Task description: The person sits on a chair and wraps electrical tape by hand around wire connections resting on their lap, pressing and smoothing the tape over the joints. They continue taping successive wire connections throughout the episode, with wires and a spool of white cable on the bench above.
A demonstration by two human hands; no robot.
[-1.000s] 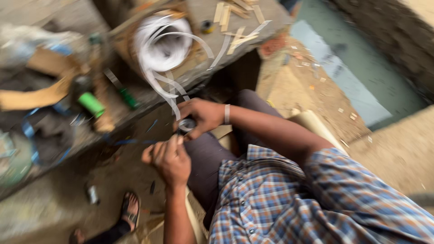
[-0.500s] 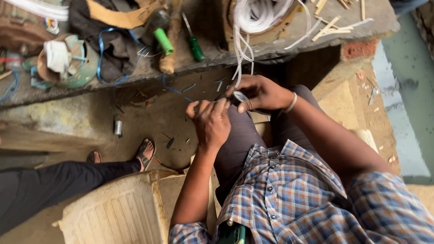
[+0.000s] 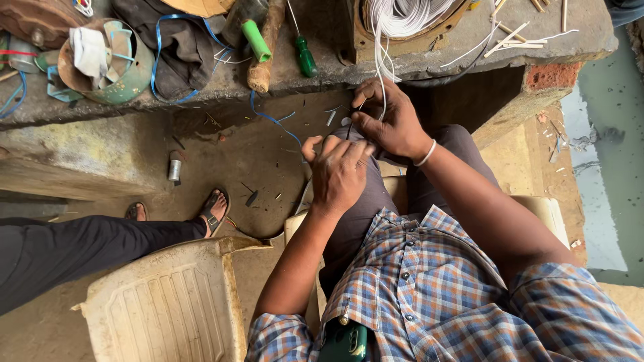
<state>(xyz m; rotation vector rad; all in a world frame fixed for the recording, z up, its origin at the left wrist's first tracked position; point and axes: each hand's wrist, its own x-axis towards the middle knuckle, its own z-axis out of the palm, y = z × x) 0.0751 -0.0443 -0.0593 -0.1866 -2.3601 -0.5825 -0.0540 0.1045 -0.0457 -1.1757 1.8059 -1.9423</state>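
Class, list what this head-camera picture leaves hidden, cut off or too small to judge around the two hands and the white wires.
- What the left hand grips: hidden by its own curled fingers.
- Where the white wires end: covered by the right hand.
- The wire coil: cut off by the top edge.
- The other person's body beyond the black trouser leg: cut off at the left edge.
- The small metal cylinder on the floor: too small to identify.

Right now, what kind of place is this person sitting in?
Probably a small repair workshop, maybe for motors. A rough stone bench holds a green-handled screwdriver and a coil of white wire. The right hand pinches strands from it, beside the left hand.
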